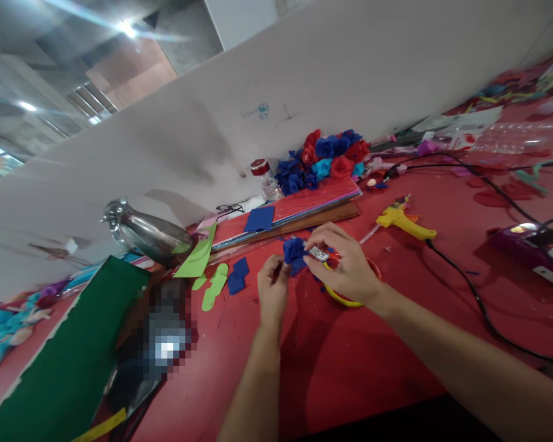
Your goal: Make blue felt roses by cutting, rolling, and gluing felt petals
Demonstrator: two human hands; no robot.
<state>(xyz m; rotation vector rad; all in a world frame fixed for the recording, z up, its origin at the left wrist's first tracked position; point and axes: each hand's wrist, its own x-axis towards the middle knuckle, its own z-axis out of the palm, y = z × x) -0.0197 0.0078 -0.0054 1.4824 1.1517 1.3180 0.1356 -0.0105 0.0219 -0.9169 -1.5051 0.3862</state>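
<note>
A dark blue paper flower is held above the red table, in front of me. My left hand pinches it from below, thumb and fingers closed around its base. On the flower's right side, my right hand has its thumb and fingertips closed on the petals. Beneath the right hand, a silvery piece lies partly hidden, its kind unclear. A yellow ring-shaped thing with a red edge sits under the palm. Folded blue paper pieces and light green cut-outs lie left of my hands.
A yellow glue gun with a black cord rests at right, near a purple power strip. Behind are stacked paper sheets, finished paper flowers, and a jar. A metal jug and green board are at left.
</note>
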